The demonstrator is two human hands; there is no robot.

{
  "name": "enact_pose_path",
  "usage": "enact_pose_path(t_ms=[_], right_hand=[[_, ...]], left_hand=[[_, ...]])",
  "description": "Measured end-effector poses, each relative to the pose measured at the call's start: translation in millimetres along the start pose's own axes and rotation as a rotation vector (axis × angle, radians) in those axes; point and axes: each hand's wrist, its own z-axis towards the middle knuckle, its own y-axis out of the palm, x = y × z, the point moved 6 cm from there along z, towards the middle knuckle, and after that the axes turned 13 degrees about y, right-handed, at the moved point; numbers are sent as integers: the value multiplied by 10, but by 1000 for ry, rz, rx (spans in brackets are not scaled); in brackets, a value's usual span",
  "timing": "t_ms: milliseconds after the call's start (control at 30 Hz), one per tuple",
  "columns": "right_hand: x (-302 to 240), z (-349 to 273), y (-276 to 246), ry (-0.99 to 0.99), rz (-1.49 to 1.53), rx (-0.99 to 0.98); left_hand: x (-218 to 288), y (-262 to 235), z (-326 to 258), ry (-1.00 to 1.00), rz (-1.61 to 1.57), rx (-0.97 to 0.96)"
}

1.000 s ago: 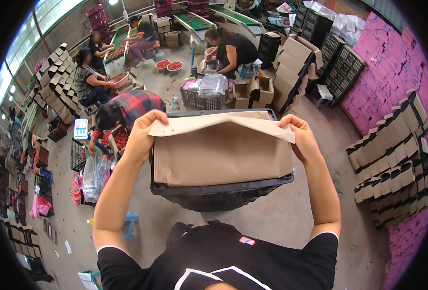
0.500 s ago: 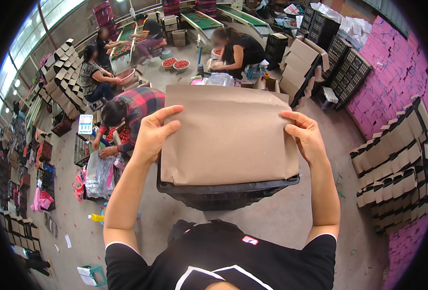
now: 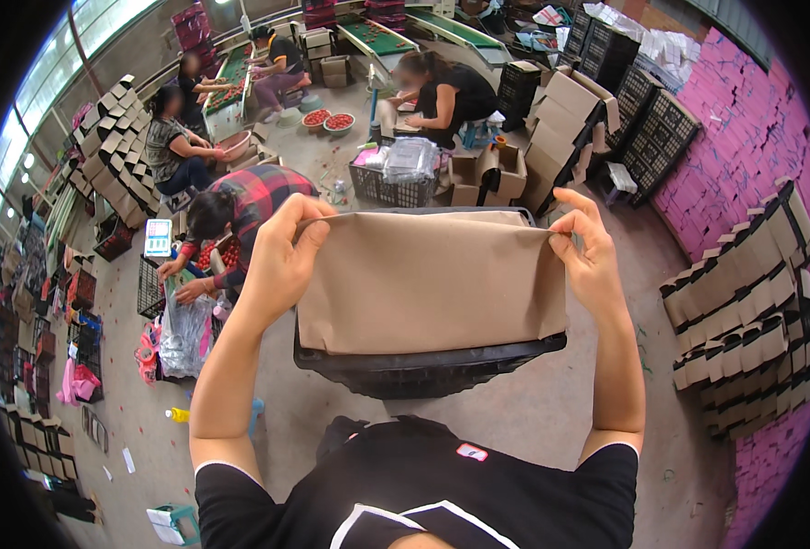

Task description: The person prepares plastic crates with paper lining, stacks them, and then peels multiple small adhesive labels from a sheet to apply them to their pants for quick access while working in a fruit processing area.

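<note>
Over a black crate [image 3: 428, 377], near and central: one brown paper sheet [image 3: 432, 288], broad, lightly creased, hiding most of the crate's top. Its near edge lay along the crate's near rim; a strip of brown showed beyond the pinched far edge, but whether this was a second layer I could not tell.

Left hand [image 3: 281, 261]: mine, narrowed, thumb against fingers, holding the sheet's far left corner.

Right hand [image 3: 593, 256]: mine, narrowed, pinching the far right corner, forefinger raised clear of the paper.

Surroundings: far, a crate of clear plastic packs [image 3: 411, 163] and two bowls of red fruit [image 3: 339, 123]; left, a co-worker in a plaid shirt [image 3: 263, 190], bent over; right, stacked brown cartons [image 3: 744, 293].

Risks, as I judged them: the right corner could have slipped, its grip being slight; uneven pulling could have torn a corner or skewed the sheet; too high a lift could have dragged the near edge off the rim; slack in the middle could have set a fold.
</note>
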Motion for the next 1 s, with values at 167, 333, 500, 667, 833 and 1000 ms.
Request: enact_pose_path(t_ms=[167,333,500,667,833,1000], right_hand=[[210,104,326,295,89,-266],[68,-8,368,190,-436,-253],[-140,-26,424,-59,-675,-247],[-250,-472,1042,-261,-585,-739],[-68,-282,716,-206,-957,-549],[-19,-331,558,-162,-1056,-527]], left_hand=[[-241,142,-85,-83,131,-166],[179,283,59,169,500,-305],[457,1133,-351,348,351,-1007],[212,1025,-353,228,539,-950],[-38,569,-457,156,616,-806],[-110,264,-548,135,530,-575]])
